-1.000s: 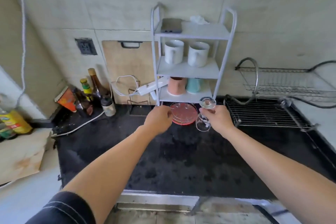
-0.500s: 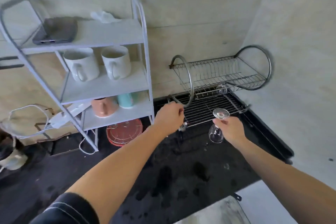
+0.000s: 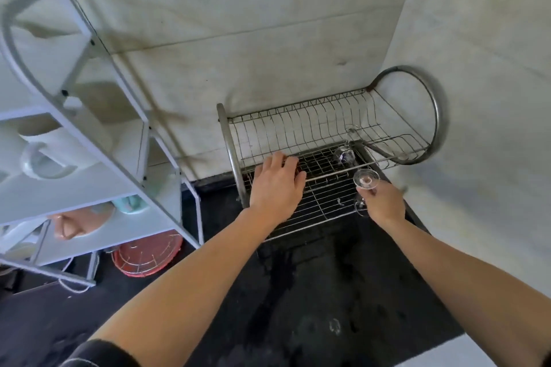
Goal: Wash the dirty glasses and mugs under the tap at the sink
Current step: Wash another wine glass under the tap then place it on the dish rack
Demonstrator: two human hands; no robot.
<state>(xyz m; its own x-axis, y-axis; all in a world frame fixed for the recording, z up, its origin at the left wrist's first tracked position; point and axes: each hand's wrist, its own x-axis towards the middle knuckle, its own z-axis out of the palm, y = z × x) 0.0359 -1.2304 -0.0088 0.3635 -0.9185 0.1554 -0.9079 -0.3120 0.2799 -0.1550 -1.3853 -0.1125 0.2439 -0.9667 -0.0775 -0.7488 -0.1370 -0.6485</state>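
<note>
Where the black countertop (image 3: 313, 307) meets the wall corner, a white shelf unit (image 3: 89, 176) holding mugs (image 3: 53, 152) stands at left, with a wire dish rack (image 3: 313, 125) to its right. Left hand (image 3: 275, 188) is open, fingers spread on the rack's lower grid. Right hand (image 3: 384, 202) grips an inverted wine glass (image 3: 366, 179) by the stem, foot uppermost, over the rack's front right edge. A second glass (image 3: 344, 155) lies on the grid further back
</note>
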